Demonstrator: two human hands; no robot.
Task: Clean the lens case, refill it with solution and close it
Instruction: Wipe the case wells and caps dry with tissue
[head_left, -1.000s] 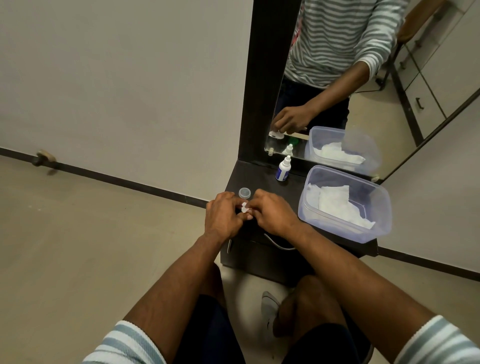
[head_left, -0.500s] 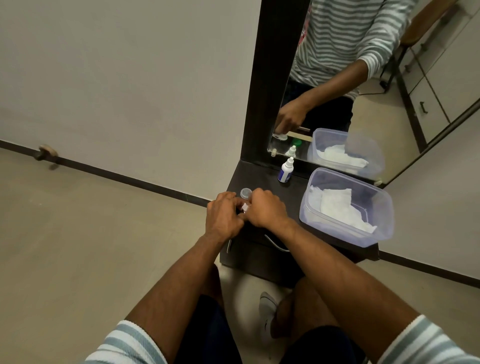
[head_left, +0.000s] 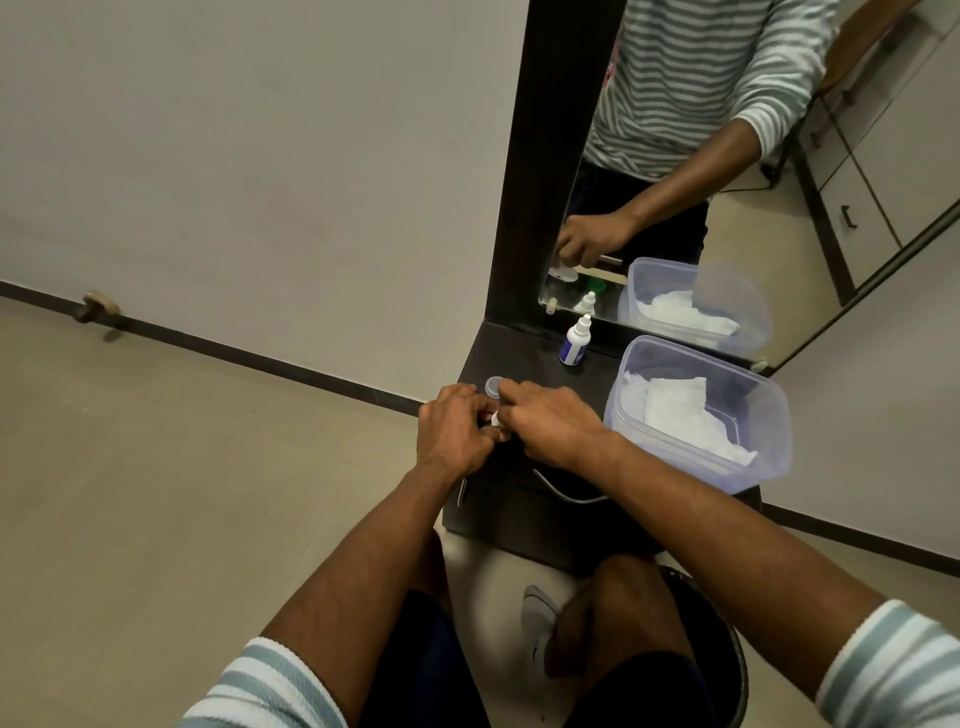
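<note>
Compared with the frame half a second earlier, little is changed: both hands are kept together over the front left part of the dark desk, just below the middle of the frame, and only a slight shift of the view is noted. The left hand is curled with its fingers closed on a small white item, taken to be part of the lens case, and the right hand is pinched onto the same item from the right side. Most of this white piece is hidden between the fingertips, so its shape, its long axis and the way it points cannot be told. A round grey cap is seen lying flat on the desk just above the hands, touching or nearly touching the right fingertips; which cannot be told. A small white dropper bottle with a blue label is stood upright near the mirror, nozzle up, well apart from the hands. A translucent plastic tub with white tissue inside is placed at the right of the desk. In the mirror a reflected hand and a green object are seen, the latter too small to identify. The sleeves are cut off by the lower edge of the frame.
</note>
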